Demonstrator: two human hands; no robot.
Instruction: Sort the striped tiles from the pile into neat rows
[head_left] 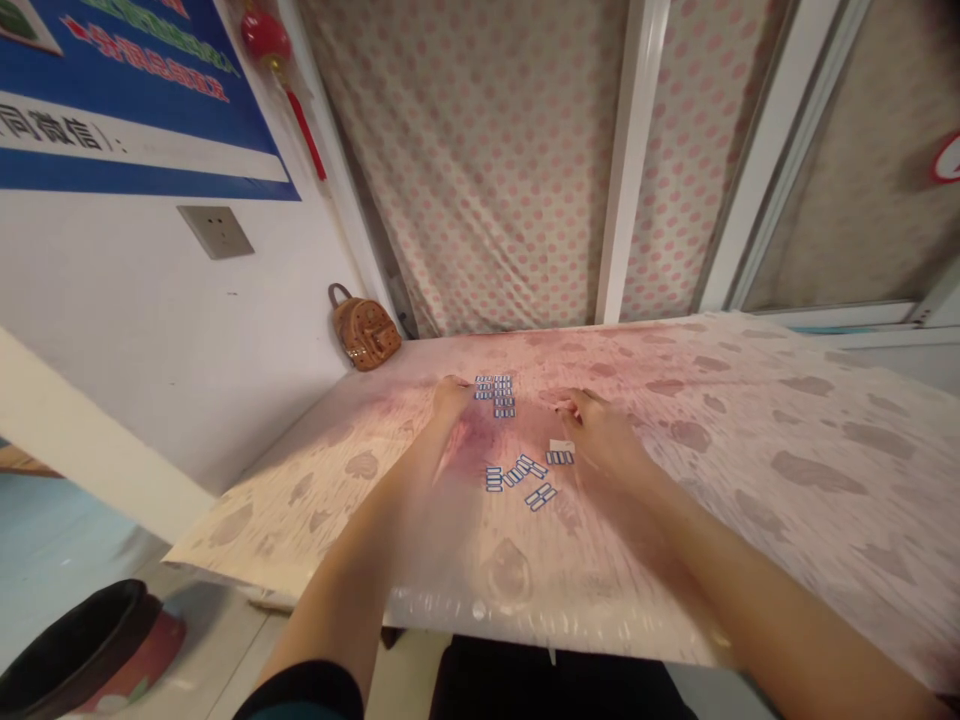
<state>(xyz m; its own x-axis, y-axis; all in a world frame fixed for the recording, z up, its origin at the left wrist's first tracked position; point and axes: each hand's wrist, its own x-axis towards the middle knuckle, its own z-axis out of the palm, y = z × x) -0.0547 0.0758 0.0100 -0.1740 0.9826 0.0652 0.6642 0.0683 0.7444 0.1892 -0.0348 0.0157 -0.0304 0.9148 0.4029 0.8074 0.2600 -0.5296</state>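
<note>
Small blue-and-white label-like pieces (504,392) lie in a tight block on the patterned table cover. My left hand (451,398) rests at the block's left edge, fingers drawn together; whether it grips a piece is too small to see. To the right of the block, my right hand (598,425) is closed in a pinch, and what is between its fingertips cannot be made out. Closer to me lie several loose strips (525,468) of similar pieces, a slanted pair (541,497) and an upright stack (493,479). By my right wrist, a white-backed strip (561,456) lies flat.
The table cover (675,520) is glossy and spreads wide to the right. A small brown backpack-shaped bag (366,332) stands at the back left corner against the wall. Behind the table hangs a dotted curtain (510,180). A dark-rimmed bin (90,650) is on the floor at lower left.
</note>
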